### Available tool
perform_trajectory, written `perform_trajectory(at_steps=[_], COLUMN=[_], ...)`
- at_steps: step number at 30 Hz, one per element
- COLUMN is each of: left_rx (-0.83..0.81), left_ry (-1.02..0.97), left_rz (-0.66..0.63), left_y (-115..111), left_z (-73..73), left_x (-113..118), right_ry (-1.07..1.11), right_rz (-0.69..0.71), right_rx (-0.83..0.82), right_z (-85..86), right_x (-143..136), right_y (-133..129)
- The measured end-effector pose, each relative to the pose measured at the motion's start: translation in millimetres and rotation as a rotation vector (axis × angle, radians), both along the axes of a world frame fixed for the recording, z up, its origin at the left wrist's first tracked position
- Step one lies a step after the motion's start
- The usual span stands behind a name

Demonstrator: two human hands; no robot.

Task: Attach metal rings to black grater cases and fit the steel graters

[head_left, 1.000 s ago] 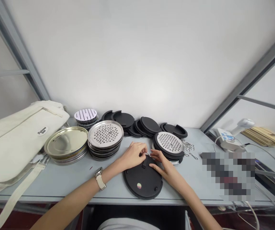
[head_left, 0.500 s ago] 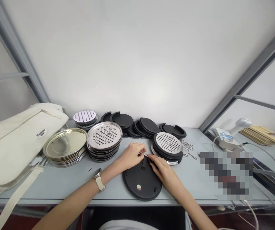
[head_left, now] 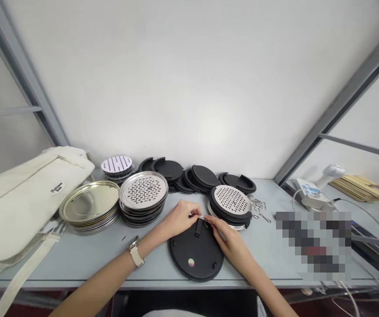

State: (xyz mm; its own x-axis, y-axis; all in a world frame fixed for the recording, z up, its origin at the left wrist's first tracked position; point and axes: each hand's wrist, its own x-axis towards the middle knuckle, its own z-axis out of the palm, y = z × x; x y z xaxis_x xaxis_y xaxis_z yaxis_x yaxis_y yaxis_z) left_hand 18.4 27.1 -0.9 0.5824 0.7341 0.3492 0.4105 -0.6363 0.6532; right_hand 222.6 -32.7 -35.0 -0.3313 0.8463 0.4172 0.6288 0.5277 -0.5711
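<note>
A round black disc (head_left: 196,255) with a short black strap (head_left: 198,228) at its top lies near the front edge of the table. My left hand (head_left: 184,216) is closed in a pinch on a small metal clip (head_left: 202,218) at the strap's upper end. From the other side, the fingers of my right hand (head_left: 225,234) pinch the same clip, where a thin ring shows. The palm side of my right hand rests over the disc's right edge. Fingers partly hide how clip and strap join.
Behind my hands stand a stack of perforated silver discs (head_left: 143,190), a stack of gold-toned lids (head_left: 90,203), black discs (head_left: 205,176) and another perforated stack (head_left: 231,200). Loose metal clips (head_left: 258,203) lie right of it. A cream bag (head_left: 27,207) fills the left; a handheld scanner (head_left: 328,176) stands right.
My fingers have shifted slightly around the clip, and its ring shows more clearly beside my right fingertips. The disc and stacks keep their places; the view tilted a little.
</note>
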Motion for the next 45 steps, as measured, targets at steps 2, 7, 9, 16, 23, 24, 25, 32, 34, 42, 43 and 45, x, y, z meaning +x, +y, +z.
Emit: perform_trajectory(at_steps=[2,7,9,16,23,24,25,32,34,42,43,45], left_rx=[0.005,0.038,0.037,0.027,0.140,0.138,0.132,0.099,0.096,0.082,0.083,0.075], left_ry=[0.008,0.051,0.063,0.073,0.133,0.132,0.129,0.103,0.099,0.054,0.050,0.045], left_rz=[-0.001,0.007,0.009,-0.005,0.010,0.010,0.008,-0.002,-0.008,-0.037,-0.039,-0.048], left_y=[0,0,0,2,-1,-1,-1,2,3,2,1,1], left_z=[0.2,0.8,0.8,-0.1,-0.1,-0.4,-0.9,-3.9,-3.9,-1.7,-1.5,-1.0], left_x=[-1,-1,-1,-1,0,0,0,-1,-1,-2,-2,-2], right_ry=[0.019,0.062,0.086,0.106,0.088,0.080,0.072,0.027,0.023,0.030,0.031,0.028], right_rz=[-0.011,-0.037,-0.058,-0.073,-0.077,-0.083,-0.094,-0.147,-0.148,-0.157,-0.162,-0.170], right_rx=[0.001,-0.007,-0.025,-0.042,-0.011,-0.002,0.009,0.082,0.082,0.067,0.060,0.050], right_z=[3.5,7.2,4.5,-3.8,-5.3,-5.4,-5.4,-3.3,-3.6,-5.8,-5.8,-5.8], right_x=[-3,-14,-18,-20,-20,-20,-20,-21,-21,-21,-21,-21], right_y=[-2,-10,-12,-14,-14,-14,-14,-17,-17,-15,-16,-16])
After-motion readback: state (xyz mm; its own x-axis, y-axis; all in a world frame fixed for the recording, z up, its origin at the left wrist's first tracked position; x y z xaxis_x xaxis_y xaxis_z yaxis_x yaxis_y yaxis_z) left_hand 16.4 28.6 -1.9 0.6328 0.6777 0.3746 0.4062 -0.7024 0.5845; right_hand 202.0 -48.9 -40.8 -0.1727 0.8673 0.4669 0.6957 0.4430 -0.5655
